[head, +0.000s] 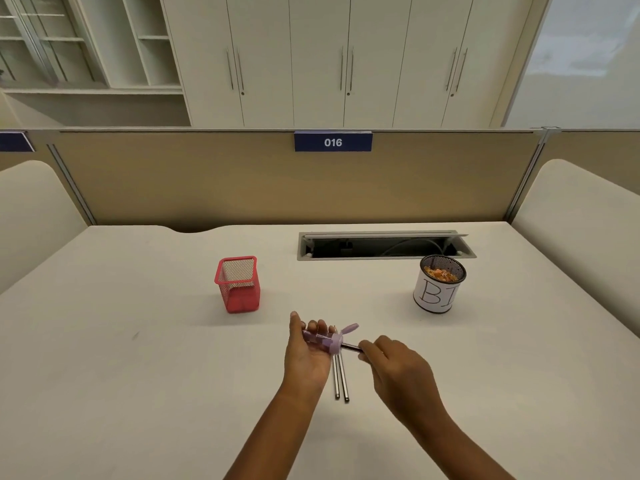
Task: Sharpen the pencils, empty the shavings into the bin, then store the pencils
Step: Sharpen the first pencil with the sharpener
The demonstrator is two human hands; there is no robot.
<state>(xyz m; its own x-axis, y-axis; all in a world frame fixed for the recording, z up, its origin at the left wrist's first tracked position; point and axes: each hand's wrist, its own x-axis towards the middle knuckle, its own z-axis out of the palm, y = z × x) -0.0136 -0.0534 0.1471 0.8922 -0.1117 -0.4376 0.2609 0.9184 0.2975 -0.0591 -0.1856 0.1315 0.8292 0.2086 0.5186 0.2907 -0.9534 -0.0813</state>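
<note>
- Open shelves are standing at the far left of the room, behind the desk divider.
- A pale desk is spreading across the lower half, with a tan partition rising along its far edge.
- A red mesh holder is standing upright on the desk, left of centre and well apart from the hands.
- The left hand is hovering just above the desk, palm up, with its fingers curling round a purple sharpener.
- The sharpener is lying sideways in that hand, with a lilac tab sticking up from its right end.
- Pale cupboards with long handles are lining the back wall, and a blue label reading 016 is hanging on the partition top.
- Two pencils are lying side by side on the desk between the wrists.
- A third pencil is sitting in the sharpener's right end.
- A cable hatch is lying open in the desk at the back.
- The right hand is pinching the third pencil's free end.
- A lettered bin is standing at the right, just in front of the hatch, holding orange shavings.
</note>
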